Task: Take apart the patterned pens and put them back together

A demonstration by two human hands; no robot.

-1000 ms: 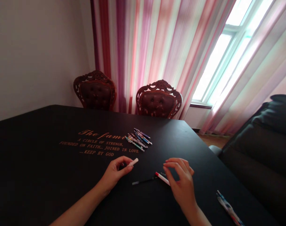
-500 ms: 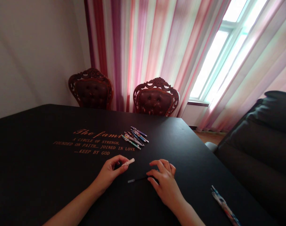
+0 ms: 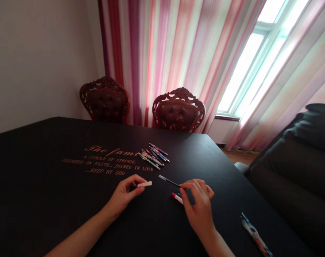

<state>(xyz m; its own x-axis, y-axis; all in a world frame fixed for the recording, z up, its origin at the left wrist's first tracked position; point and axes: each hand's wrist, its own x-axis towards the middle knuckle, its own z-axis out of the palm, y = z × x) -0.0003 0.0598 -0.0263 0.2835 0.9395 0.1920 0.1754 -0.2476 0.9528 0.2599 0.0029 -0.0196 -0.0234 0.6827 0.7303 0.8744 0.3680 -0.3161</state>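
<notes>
My left hand (image 3: 125, 194) pinches a short white pen barrel (image 3: 144, 184), held just above the black table (image 3: 44, 200) and pointing right. My right hand (image 3: 198, 205) grips a thin dark pen refill (image 3: 168, 181) between thumb and fingertips; the refill sticks out up and to the left, off the table. A white pen part with a red tip (image 3: 176, 198) lies on the table just left of my right hand. The two hands are about a hand's width apart.
A loose pile of several coloured pens (image 3: 153, 155) lies farther back on the table, beside gold lettering (image 3: 108, 162). More patterned pens (image 3: 254, 235) lie near the right edge. Two carved chairs (image 3: 178, 111) stand behind the table, with a dark sofa (image 3: 298, 171) at right.
My right hand came down on the dark refill lying on the table, picked it up and now holds it raised, pointing up-left. The red-tipped part is uncovered again. My left hand barely moved.
</notes>
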